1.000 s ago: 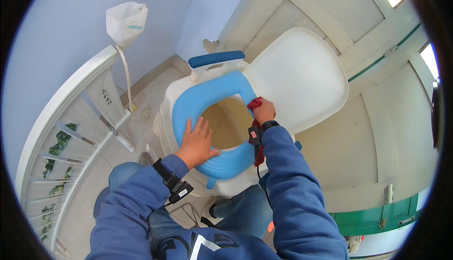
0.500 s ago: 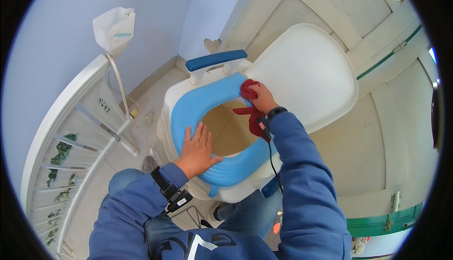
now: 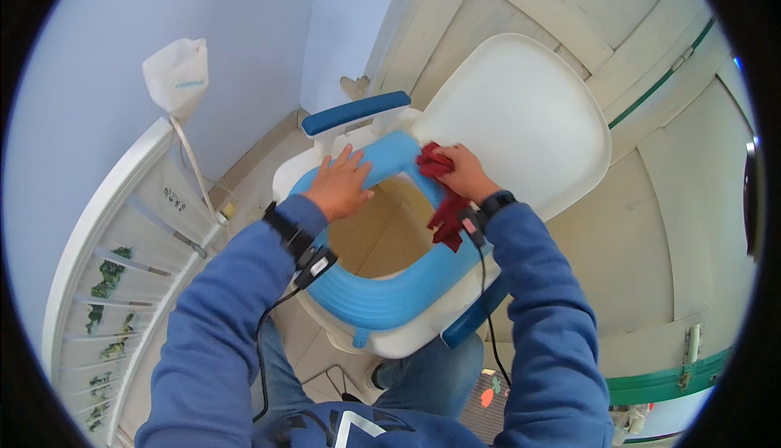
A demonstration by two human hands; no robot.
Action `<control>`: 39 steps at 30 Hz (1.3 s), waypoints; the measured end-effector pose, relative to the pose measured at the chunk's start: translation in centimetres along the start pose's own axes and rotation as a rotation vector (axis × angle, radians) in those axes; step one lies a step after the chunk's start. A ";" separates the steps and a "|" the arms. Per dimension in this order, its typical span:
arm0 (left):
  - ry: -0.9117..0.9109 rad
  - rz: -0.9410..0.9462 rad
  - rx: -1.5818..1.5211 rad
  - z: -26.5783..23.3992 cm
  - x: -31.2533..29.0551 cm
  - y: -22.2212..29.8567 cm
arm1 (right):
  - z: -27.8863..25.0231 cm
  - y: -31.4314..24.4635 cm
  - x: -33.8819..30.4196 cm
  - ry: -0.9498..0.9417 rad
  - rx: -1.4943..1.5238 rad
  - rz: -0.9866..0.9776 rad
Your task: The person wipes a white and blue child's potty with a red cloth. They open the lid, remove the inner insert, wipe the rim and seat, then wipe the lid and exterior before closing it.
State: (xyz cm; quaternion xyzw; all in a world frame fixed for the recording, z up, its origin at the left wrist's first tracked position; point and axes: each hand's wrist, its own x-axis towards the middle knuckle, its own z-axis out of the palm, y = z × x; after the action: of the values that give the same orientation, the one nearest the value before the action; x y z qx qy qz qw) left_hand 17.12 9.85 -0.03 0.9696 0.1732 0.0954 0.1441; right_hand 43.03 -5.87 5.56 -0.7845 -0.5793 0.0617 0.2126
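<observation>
While your left hand [image 3: 338, 188] is lying spread on the ring-shaped blue seat [image 3: 366, 297], your right hand [image 3: 468, 173] is pinching crumpled cloth [image 3: 447, 219] (red, drooping beneath); left of both, a white plastic container [image 3: 177, 74] is hiding its contents.

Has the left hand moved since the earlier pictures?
Yes. Left hand: forward along the blue seat, from its near-left part to its far-left part, now close to the armrest.

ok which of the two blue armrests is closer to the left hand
The dark blue armrest on white supports, just beyond the left hand over the light blue oval seat; the other dark blue armrest is lower right, beside the blue right sleeve.
</observation>
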 end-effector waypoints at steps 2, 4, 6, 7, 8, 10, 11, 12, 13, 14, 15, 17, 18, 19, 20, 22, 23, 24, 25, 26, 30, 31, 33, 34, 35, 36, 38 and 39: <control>-0.067 0.000 -0.033 1.0 2.6 -0.8 | 3.0 0.0 3.7 0.049 0.021 -0.103; -0.156 -0.045 -0.060 2.4 4.7 -0.8 | 5.1 0.9 6.2 0.071 -0.038 -0.174; -0.074 -0.030 -0.011 3.4 5.0 -1.2 | 7.0 1.3 7.7 -0.028 -0.201 -0.154; -0.091 -0.045 0.014 4.0 4.6 -1.2 | 6.9 1.9 8.1 -0.073 -0.069 -0.245; -0.062 -0.039 -0.004 4.4 4.4 -1.2 | 6.9 2.3 7.5 -0.069 -0.079 -0.136; -0.051 -0.049 -0.009 4.6 4.5 -1.5 | 6.3 2.9 5.8 -0.078 -0.031 -0.180; -0.077 -0.062 -0.016 4.6 4.5 -1.5 | 5.8 3.1 4.4 -0.076 -0.042 -0.197; -0.083 -0.069 -0.018 4.5 4.5 -1.5 | 5.3 3.2 2.7 -0.073 -0.052 -0.215; -0.088 -0.070 -0.021 4.4 4.6 -1.4 | 4.5 3.4 0.8 -0.063 -0.066 -0.230; -0.094 -0.077 -0.021 4.3 4.8 -1.3 | 3.5 3.7 -1.2 -0.119 -0.059 -0.210; -0.102 -0.081 -0.024 4.1 4.8 -1.3 | 2.3 3.8 -3.5 -0.172 -0.053 -0.187; -0.117 -0.086 -0.034 3.9 4.8 -1.1 | 0.3 3.7 -7.7 -0.272 -0.060 -0.128; -0.123 -0.088 -0.040 3.9 4.7 -1.1 | -0.7 3.4 -9.6 -0.318 -0.072 -0.093; -0.132 -0.099 -0.032 3.9 4.7 -1.0 | -1.5 3.0 -10.7 -0.399 -0.128 0.009; -0.133 -0.094 -0.037 3.8 4.8 -1.0 | -2.4 2.5 -11.5 -0.493 -0.125 0.023; -0.141 -0.110 -0.020 3.9 4.8 -1.1 | -4.2 1.1 -12.7 -0.772 -0.239 0.206; -0.137 -0.103 -0.042 3.9 4.7 -1.1 | -4.5 0.3 -12.4 -0.793 -0.276 0.209; -0.130 -0.097 -0.059 3.9 4.7 -1.1 | -4.9 -0.4 -11.9 -0.834 -0.245 0.253; -0.133 -0.096 -0.065 3.8 4.7 -1.2 | -5.5 -1.0 -11.0 -0.890 -0.245 0.334; -0.129 -0.092 -0.060 3.7 4.8 -1.3 | -5.9 -1.4 -9.7 -0.949 -0.233 0.407; -0.148 -0.100 -0.041 3.7 4.7 -1.1 | -6.2 -1.1 -3.8 -0.483 0.116 0.354; -0.145 -0.096 -0.036 3.7 4.8 -1.0 | -5.1 -0.7 -1.6 -0.300 -0.017 0.195; -0.129 -0.085 -0.020 3.7 4.8 -1.0 | -1.9 0.0 2.4 -0.087 -0.033 -0.095; -0.131 -0.091 -0.008 3.7 4.7 -1.1 | 0.1 0.3 3.7 -0.049 0.035 -0.173; -0.115 -0.081 -0.001 3.7 4.7 -1.1 | 3.0 0.3 4.3 -0.080 -0.055 -0.160; -0.111 -0.079 0.006 3.7 4.6 -1.1 | 5.1 0.4 4.6 -0.137 -0.174 -0.092; -0.117 -0.085 0.018 3.7 4.3 -1.0 | 6.5 1.3 3.8 -0.102 -0.191 -0.094; -0.114 -0.090 0.022 3.7 4.3 -1.0 | 6.0 1.9 2.6 -0.132 -0.176 -0.095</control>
State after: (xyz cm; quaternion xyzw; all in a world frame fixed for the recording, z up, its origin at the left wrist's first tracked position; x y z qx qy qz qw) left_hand 21.69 11.37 -3.24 0.9663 0.2091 0.0314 0.1470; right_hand 43.50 -2.30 -0.26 -0.7661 -0.6316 0.0520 0.1068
